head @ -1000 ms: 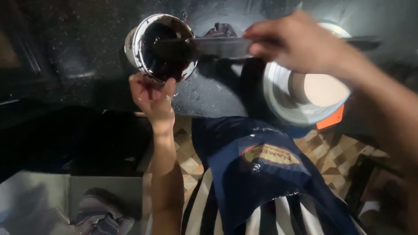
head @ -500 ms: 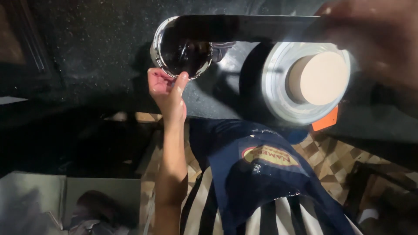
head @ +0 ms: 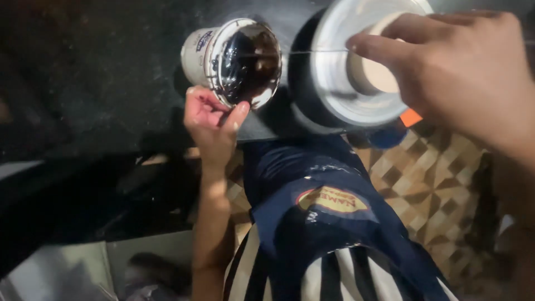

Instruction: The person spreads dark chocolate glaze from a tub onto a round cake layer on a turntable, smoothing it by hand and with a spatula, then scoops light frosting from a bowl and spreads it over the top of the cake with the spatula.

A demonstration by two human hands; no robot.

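The left hand (head: 214, 120) gripped the near rim of a small open white tin can of dark glossy liquid (head: 237, 61), thumb and fingers pinched on its lower edge, the can tipped so that its mouth faced the camera. It sat on the dark speckled counter (head: 83, 72), at the counter's front edge. The right hand (head: 462, 83) hovered to the right of the can, over a larger round white container with a pale beige centre (head: 345, 72); its fingers were curled and close together, the forefinger reaching toward the can. Whether it held anything could not be told, though a thin line ran from its fingertip to the can's mouth.

Tilted that far, the can looked likely to spill its dark liquid over the lip onto the counter or down onto the navy apron (head: 329, 223) just below it. The pinch on the rim seemed slight, so the can might slip. The larger container stood just beside the can and crowded it on the right. A patterned tile floor (head: 434, 178) lay below.
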